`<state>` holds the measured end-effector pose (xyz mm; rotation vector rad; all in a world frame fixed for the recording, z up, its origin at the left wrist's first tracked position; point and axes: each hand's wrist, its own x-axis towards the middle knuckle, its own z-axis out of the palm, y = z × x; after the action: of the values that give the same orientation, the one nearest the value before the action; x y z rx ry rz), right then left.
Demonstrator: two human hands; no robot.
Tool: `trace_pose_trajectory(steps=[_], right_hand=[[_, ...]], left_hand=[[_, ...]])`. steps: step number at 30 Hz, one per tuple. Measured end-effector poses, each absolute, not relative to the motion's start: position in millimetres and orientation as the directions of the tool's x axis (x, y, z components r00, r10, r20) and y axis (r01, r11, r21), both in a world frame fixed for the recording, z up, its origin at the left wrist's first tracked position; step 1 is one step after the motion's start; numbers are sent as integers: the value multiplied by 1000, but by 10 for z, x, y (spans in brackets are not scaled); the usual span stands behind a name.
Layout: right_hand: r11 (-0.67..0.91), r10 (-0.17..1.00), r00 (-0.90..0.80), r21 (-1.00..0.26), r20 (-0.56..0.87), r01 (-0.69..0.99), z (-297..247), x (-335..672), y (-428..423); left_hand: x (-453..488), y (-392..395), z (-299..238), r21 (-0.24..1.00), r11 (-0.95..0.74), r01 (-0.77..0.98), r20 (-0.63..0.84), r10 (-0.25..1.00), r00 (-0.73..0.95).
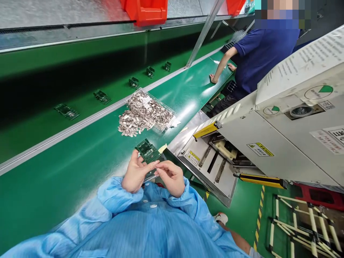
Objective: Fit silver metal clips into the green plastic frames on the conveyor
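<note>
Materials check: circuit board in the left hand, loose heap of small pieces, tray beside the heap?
Circuit board: likely fibreglass laminate; green, slight sheen, pale markings.
Small pieces: probably metal; silvery, scattered glints.
Tray: seemingly clear plastic; see-through edges, highlights. Exact grades can't be told.

- In our left hand [134, 175], a board [146, 150]; beyond it, loose parts [131, 123] beside a tray [170, 124].
- Past the rail [64, 132], more boards [101, 96].
- Right of us, a machine [258, 130].

A pale machine [290, 143] stands beside a glossy green workbench [67, 172] — striped tape [259, 218] marks the green floor [243, 215].
</note>
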<state>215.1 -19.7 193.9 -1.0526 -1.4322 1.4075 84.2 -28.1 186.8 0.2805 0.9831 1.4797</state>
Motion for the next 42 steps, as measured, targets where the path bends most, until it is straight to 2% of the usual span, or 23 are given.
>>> trace_pose_trajectory(steps=[4,7,10,13,19,23,34,37,42], right_hand=[[-224,972,-93,-970,-215,-96,1895,2135,-251],[-296,955,-36,-952,-294,-81,1875,2150,-257],[-199,978,52,-980,-200,-21,1899,2202,-224],[-45,995,94,-995,-37,86,1954,2242,-170],[38,998,50,-979,49,199,2007,2168,-131],[41,996,64,-967,59,251,2002,2124,-150],[58,991,95,-947,93,317,2012,2139,-205],[20,995,91,-966,45,259,1984,2153,-232],[-180,979,97,-983,-177,19,1927,2169,-257]], left_hand=[[979,-273,1825,821,15,-571,-266,894,-360],[1057,-278,1777,857,-60,-511,-185,891,-414],[1052,-296,1717,878,-103,-468,-109,908,-405],[988,-337,1663,887,-84,-454,-55,958,-283],[922,-419,1695,891,-33,-453,-17,994,-106],[924,-437,1762,912,8,-411,-41,996,-73],[975,-445,1711,956,76,-284,-119,983,-138],[986,-461,1672,955,117,-272,-161,976,-148],[1048,-478,1679,942,151,-300,-212,960,-182]])
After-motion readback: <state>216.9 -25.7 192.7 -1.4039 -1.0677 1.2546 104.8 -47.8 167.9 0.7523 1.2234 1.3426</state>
